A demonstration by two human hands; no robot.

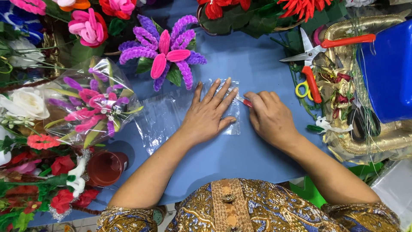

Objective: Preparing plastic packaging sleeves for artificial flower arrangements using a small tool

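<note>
Two hands are working one clear plastic sheet point(171, 116) on the blue desk point(240, 64).
Left hand point(208, 114) is pressing it flat, fingers spread; right hand point(270, 118) is pinching a small red-handled tool point(245, 101) at its edge. One wrapped flower bunch point(92, 105) is lying finished beyond the left fingers, one purple flower point(165, 53) unwrapped ahead; one pair of scissors point(311, 58) right.

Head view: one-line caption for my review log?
Left hand flattens clear plastic sheet on blue table; right hand holds small red-handled tool at its edge.
</note>
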